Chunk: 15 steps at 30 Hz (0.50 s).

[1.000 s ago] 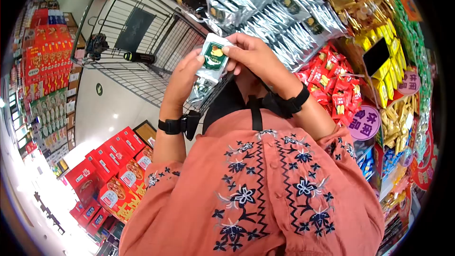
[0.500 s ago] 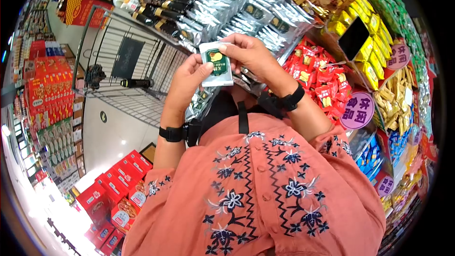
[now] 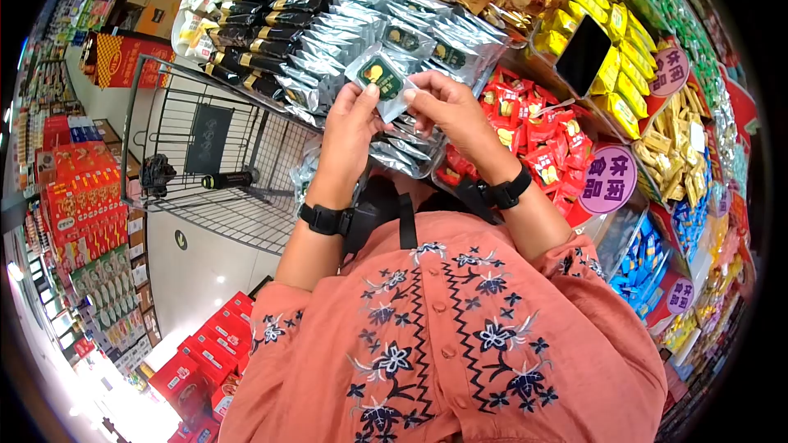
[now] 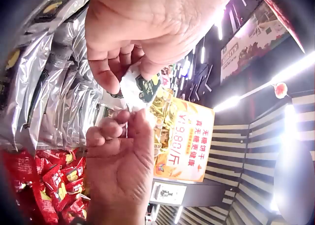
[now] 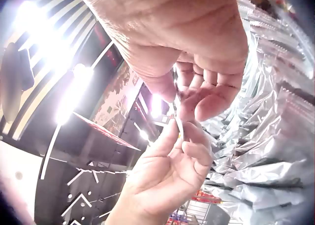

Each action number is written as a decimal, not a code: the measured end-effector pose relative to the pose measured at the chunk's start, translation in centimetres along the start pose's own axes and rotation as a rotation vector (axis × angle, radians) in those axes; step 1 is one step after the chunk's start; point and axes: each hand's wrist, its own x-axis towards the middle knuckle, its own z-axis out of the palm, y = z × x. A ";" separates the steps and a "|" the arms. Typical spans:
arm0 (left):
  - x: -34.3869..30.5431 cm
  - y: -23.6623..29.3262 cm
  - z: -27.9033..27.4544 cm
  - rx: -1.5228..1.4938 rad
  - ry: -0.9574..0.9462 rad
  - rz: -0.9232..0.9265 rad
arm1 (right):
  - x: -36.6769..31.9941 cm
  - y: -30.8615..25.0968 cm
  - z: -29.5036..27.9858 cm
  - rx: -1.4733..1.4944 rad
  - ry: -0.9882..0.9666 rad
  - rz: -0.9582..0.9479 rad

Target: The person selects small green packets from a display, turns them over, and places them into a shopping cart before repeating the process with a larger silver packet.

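Both hands pinch one small silver packet with a dark green label and a yellow picture. My left hand holds its left lower edge between thumb and fingers. At the right lower corner, my right hand grips it the same way. The left wrist view shows the packet crinkled between the two hands; in the right wrist view it appears nearly edge-on. Just beyond the hands lie rows of similar silver packets, with a few more below the wrists.
A wire shopping cart stands at the left with a dark bottle in it. Red packets, yellow packets and a black panel are at the right. Red boxes are stacked at lower left.
The view has swung so more of the snack display shows. The packet, still in both hands, has tilted and now overlaps the silver packets instead of the cart's side.
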 end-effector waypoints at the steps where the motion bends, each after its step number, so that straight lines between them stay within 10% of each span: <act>1: 0.4 0.1 0.1 0.000 0.007 -0.011 | 0.3 0.4 -0.4 -0.024 0.032 -0.031; 15: 5.1 -0.9 1.6 0.558 -0.034 0.207 | 5.2 0.2 -2.0 -0.810 0.460 -0.559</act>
